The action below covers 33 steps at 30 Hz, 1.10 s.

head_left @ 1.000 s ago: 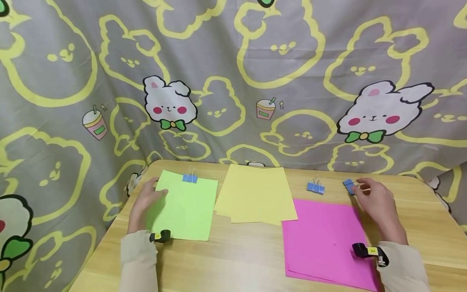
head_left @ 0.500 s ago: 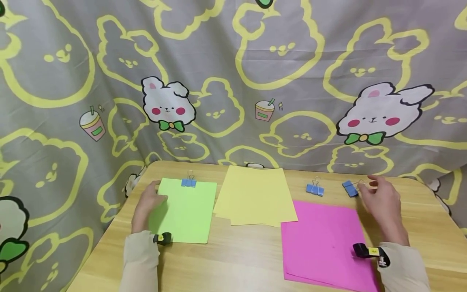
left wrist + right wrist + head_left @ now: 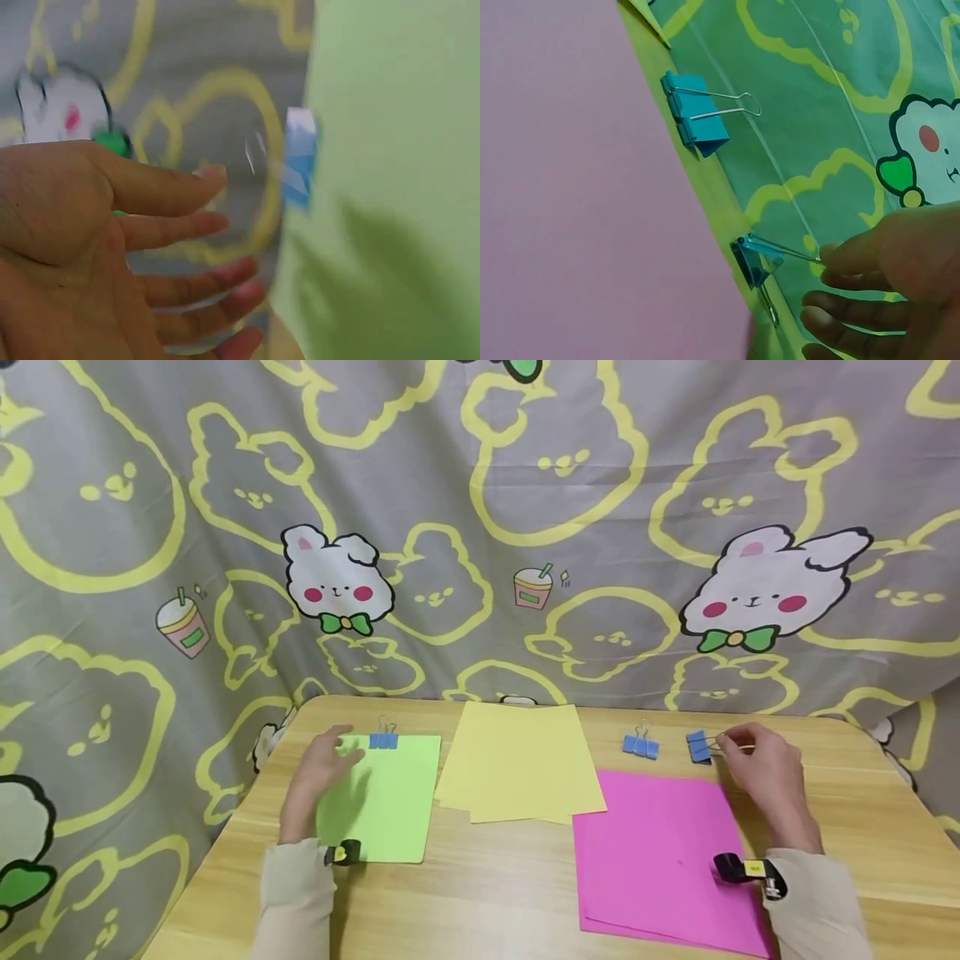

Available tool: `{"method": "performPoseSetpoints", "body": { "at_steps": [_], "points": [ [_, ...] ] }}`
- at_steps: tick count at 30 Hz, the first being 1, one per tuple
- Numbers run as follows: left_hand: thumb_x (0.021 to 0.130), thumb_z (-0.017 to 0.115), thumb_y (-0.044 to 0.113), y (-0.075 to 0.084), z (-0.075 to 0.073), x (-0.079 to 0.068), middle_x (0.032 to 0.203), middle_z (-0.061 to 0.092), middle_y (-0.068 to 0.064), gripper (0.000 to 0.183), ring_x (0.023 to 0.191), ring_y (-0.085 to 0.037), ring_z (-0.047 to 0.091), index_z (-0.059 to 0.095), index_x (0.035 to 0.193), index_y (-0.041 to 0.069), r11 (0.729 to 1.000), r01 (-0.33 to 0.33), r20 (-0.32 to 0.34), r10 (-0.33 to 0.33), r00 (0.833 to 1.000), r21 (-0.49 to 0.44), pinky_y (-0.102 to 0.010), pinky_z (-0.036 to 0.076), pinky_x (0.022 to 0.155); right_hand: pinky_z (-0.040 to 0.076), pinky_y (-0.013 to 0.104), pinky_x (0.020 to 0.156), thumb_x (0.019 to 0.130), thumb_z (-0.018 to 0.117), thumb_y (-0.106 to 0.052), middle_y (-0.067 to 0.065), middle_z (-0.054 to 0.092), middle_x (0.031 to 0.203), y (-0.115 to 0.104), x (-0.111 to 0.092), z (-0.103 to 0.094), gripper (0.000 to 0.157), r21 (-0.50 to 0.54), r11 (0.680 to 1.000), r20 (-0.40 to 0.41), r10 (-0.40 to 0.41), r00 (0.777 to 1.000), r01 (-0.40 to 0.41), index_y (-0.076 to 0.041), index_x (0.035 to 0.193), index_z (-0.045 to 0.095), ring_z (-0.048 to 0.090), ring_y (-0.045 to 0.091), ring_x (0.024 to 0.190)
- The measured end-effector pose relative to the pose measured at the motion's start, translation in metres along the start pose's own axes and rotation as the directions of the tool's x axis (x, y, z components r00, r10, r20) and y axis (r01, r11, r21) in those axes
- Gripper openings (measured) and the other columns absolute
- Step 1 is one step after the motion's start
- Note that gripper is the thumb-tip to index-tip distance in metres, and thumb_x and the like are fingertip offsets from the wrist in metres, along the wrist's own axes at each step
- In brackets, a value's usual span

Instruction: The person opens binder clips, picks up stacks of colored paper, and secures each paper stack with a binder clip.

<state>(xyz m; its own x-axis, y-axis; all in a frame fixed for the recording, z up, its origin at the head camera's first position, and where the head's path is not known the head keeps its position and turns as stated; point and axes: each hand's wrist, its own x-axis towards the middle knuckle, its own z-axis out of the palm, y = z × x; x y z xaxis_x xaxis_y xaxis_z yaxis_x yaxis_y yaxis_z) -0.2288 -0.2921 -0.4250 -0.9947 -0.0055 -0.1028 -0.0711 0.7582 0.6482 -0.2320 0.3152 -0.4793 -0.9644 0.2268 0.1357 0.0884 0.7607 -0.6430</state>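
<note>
My right hand (image 3: 767, 770) is at the back right of the table, pinching a wire handle of a blue binder clip (image 3: 699, 747) between thumb and index finger. In the right wrist view that clip (image 3: 756, 264) is tilted, its other handle pointing down. My left hand (image 3: 324, 767) hovers at the left side of a stack of green paper (image 3: 393, 806), fingers spread and holding nothing. A second blue binder clip (image 3: 384, 741) grips the top edge of the green stack. Fingers cast shadows on the green sheet in the left wrist view.
Another blue binder clip (image 3: 641, 747) stands on the wooden table (image 3: 465, 897), left of the pinched one. Yellow sheets (image 3: 521, 764) lie fanned in the middle, overlapping a corner of the magenta paper (image 3: 660, 860). A patterned curtain (image 3: 450, 485) hangs behind the table.
My right hand has gone from loosely beside the clip to pinching its handle, and the clip has turned. My left hand has moved away from the green stack's edge, fingers spreading.
</note>
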Motion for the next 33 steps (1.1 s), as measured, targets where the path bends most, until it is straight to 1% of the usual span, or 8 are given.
{"method": "performPoseSetpoints", "body": {
  "at_steps": [3,7,11,16,20,25,30,33],
  "points": [
    [0.103,0.060,0.012,0.022,0.018,0.004,0.137,0.051,-0.040,0.048,0.123,-0.055,0.053,0.048,0.143,-0.010,0.994,-0.109,0.010,0.109,0.994,-0.020,-0.060,0.051,0.095,0.047,0.038,0.070,0.103,0.058,-0.028,0.031,0.067,0.112,0.001,0.001,0.003,0.037,0.020,1.000,0.010,0.000,1.000,0.000,0.006,0.114,0.067,0.062,0.045,0.100],
    [0.103,0.061,0.013,0.047,0.050,0.013,0.136,0.054,-0.036,0.046,0.120,-0.051,0.057,0.051,0.142,-0.009,0.984,-0.164,0.085,0.170,0.982,-0.074,-0.057,0.054,0.093,0.045,0.036,0.073,0.103,0.055,-0.030,0.030,0.065,0.114,0.002,0.004,0.004,0.041,0.075,0.996,0.018,0.044,0.999,-0.045,0.007,0.116,0.066,0.059,0.042,0.101],
    [0.103,0.061,0.016,0.066,0.078,0.024,0.141,0.051,-0.035,0.051,0.129,-0.051,0.051,0.046,0.146,-0.009,0.988,-0.135,0.119,0.143,0.983,-0.069,-0.060,0.047,0.102,0.042,0.035,0.078,0.106,0.051,-0.033,0.032,0.060,0.122,0.005,0.005,0.003,0.046,0.140,0.985,0.044,0.096,0.994,-0.101,0.009,0.122,0.062,0.055,0.043,0.109],
    [0.100,0.066,0.019,0.087,0.099,0.038,0.140,0.052,-0.035,0.057,0.132,-0.054,0.045,0.046,0.144,-0.013,0.997,-0.082,0.054,0.081,0.995,0.010,-0.063,0.042,0.106,0.041,0.029,0.080,0.108,0.047,-0.037,0.032,0.055,0.130,0.015,0.007,0.003,0.053,0.224,0.967,0.117,0.099,0.988,-0.123,0.011,0.128,0.057,0.052,0.041,0.116],
    [0.097,0.071,0.034,0.100,0.110,0.044,0.139,0.046,-0.040,0.072,0.132,-0.059,0.040,0.043,0.146,-0.011,0.994,0.004,0.040,-0.008,0.999,0.113,-0.071,0.040,0.103,0.042,0.022,0.077,0.106,0.052,-0.043,0.003,0.064,0.112,0.026,0.007,0.001,0.056,0.319,0.932,0.166,0.126,0.978,-0.175,0.009,0.129,0.057,0.055,0.016,0.101],
    [0.090,0.075,0.051,0.113,0.118,0.048,0.139,0.036,-0.044,0.088,0.135,-0.060,0.033,0.042,0.144,-0.009,0.968,0.123,0.067,-0.141,0.988,0.218,-0.076,0.034,0.103,0.043,0.014,0.083,0.105,0.058,-0.041,-0.026,0.064,0.100,0.041,0.004,-0.003,0.046,0.516,0.827,0.214,0.128,0.969,-0.223,0.002,0.120,0.061,0.059,-0.006,0.093],
    [0.083,0.084,0.047,0.122,0.132,0.052,0.137,0.035,-0.043,0.094,0.133,-0.056,0.035,0.041,0.149,-0.003,0.932,0.138,0.030,-0.157,0.987,0.335,-0.072,0.040,0.101,0.047,0.008,0.082,0.105,0.061,-0.029,-0.021,0.071,0.105,0.051,0.001,-0.007,0.034,0.705,0.682,0.223,0.050,0.974,-0.197,0.004,0.113,0.062,0.063,-0.007,0.098],
    [0.081,0.087,0.044,0.123,0.143,0.056,0.132,0.038,-0.042,0.094,0.129,-0.054,0.039,0.040,0.152,0.003,0.915,0.124,0.003,-0.136,0.991,0.385,-0.069,0.042,0.100,0.048,0.007,0.085,0.105,0.061,-0.023,-0.016,0.074,0.106,0.056,0.000,-0.010,0.028,0.760,0.628,0.211,0.004,0.978,-0.166,0.004,0.111,0.063,0.065,-0.006,0.099]
  ]
}}
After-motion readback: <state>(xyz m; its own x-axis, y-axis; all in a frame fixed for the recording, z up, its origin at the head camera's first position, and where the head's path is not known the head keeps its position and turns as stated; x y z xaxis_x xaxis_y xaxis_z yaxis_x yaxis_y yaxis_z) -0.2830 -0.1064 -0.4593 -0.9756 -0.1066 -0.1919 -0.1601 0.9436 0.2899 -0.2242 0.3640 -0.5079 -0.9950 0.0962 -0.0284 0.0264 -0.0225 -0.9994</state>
